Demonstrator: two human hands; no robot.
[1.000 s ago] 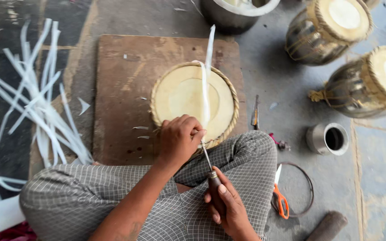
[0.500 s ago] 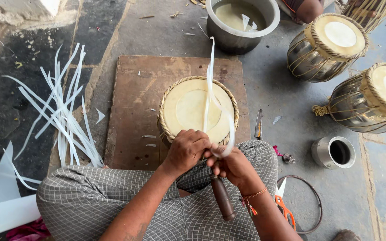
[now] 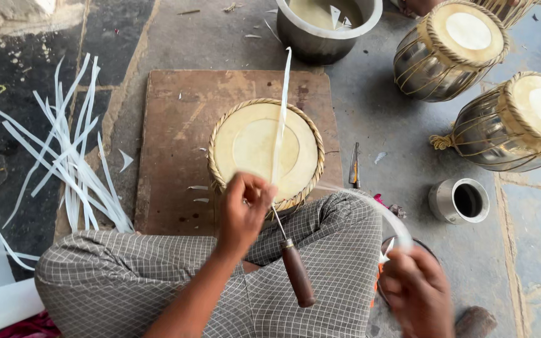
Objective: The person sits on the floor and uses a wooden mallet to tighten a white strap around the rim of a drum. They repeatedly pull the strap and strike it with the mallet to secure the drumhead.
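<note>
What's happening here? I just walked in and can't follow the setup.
A seated person works on a drum standing on a wooden board. The left hand pinches a pale strip at the drum's near rim, beside a wooden-handled tool. The right hand, blurred, holds another strip away to the right. Cut strips lie left; two finished drums stand right.

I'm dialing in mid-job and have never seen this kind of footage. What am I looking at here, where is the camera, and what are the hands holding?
There is no machine: a person sits on the floor, and the camera on their head looks down at their two bare hands. The left hand pinches a long white strip at the rim of a small drum, which stands on a wooden board. A wooden-handled tool lies on the checked cloth over the lap. The right hand is blurred; it seems to pull another pale strip. Around lie cut white strips, a metal pot, two more drums and a small metal cup.
</note>
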